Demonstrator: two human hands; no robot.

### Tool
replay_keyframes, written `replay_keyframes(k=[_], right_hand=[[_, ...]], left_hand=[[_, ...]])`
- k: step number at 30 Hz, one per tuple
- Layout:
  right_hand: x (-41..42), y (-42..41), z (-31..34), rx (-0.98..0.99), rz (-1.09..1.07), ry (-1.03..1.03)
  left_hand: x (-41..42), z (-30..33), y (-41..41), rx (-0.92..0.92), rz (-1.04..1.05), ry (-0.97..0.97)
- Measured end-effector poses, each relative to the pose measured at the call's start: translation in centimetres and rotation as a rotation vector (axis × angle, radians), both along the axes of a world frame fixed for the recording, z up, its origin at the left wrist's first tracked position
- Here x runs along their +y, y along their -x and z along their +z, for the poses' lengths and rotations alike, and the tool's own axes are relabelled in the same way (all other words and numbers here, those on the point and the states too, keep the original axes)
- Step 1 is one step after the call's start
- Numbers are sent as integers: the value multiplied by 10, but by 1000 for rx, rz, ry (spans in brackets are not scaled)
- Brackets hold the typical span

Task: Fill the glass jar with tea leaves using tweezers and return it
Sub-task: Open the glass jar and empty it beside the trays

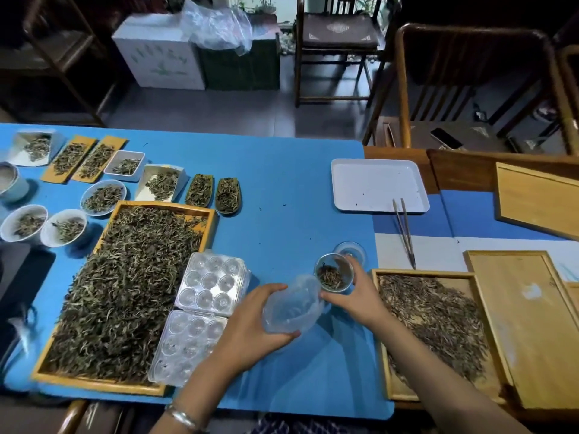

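Note:
My right hand [360, 296] grips a small glass jar [334, 272] partly filled with tea leaves, tilted toward me above the blue mat. My left hand [253, 324] holds a clear plastic bag [291, 305] whose open end touches the jar's side. The jar's round glass lid [351, 250] lies on the mat just behind the jar. Metal tweezers [405, 233] rest untouched on the table, tips near the wooden tray of tea leaves [435, 321] on the right.
A large wooden tray heaped with tea [131, 283] fills the left, a clear plastic mould tray [203, 311] resting on its edge. Small bowls and dishes of tea [103, 197] line the far left. A white tray [377, 184] sits behind. Wooden lids [532, 324] lie at right.

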State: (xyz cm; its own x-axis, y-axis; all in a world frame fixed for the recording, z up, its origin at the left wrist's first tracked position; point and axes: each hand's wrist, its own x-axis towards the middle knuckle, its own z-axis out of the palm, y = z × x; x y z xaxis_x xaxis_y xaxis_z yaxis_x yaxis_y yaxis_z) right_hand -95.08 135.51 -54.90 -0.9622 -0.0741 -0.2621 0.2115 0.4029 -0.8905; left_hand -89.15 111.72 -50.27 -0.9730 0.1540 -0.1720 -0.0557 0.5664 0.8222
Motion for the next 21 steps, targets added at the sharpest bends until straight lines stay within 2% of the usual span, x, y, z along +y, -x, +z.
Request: replay_keyframes(k=[4, 8, 12, 21], right_hand=[[6, -6, 10, 14, -35, -18], [24, -17, 37, 96, -25, -134], [34, -31, 69, 192, 164, -296], [18, -48, 74, 189, 477, -509]], left_hand=[[5, -6, -3, -7, -20, -2], [13, -7, -4, -2, -66, 32], [22, -5, -4, 32, -91, 40], [34, -3, -11, 43, -136, 47]])
